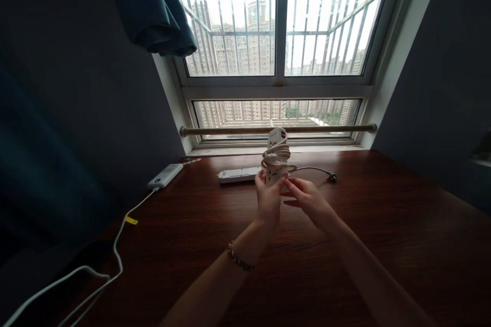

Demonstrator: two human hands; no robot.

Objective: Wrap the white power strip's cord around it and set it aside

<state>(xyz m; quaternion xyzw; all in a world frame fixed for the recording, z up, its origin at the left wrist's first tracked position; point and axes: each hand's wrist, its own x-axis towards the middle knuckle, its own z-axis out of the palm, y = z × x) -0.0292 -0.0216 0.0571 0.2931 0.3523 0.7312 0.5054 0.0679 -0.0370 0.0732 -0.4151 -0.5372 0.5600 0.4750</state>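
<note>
A white power strip (275,176) is held up on end over the table, its own white cord (276,152) wound round the middle. Near its top is a dark red switch (283,134). My left hand (267,195) grips the lower end between thumb and fingers. At the lower right corner, the closed fingertips of my right hand (305,198) pinch the same strip. Behind it, a second white power strip (238,175) lies flat, partly hidden. A thin cord runs out to the right and ends in a dark plug (332,176).
A white power bank (164,176) rests at the table's left edge, with a white cable (117,245) running down from it and a yellow tag (131,220) on the cable. The reddish-brown table (368,245) meets the window sill (322,147). A rail (238,131) crosses the window.
</note>
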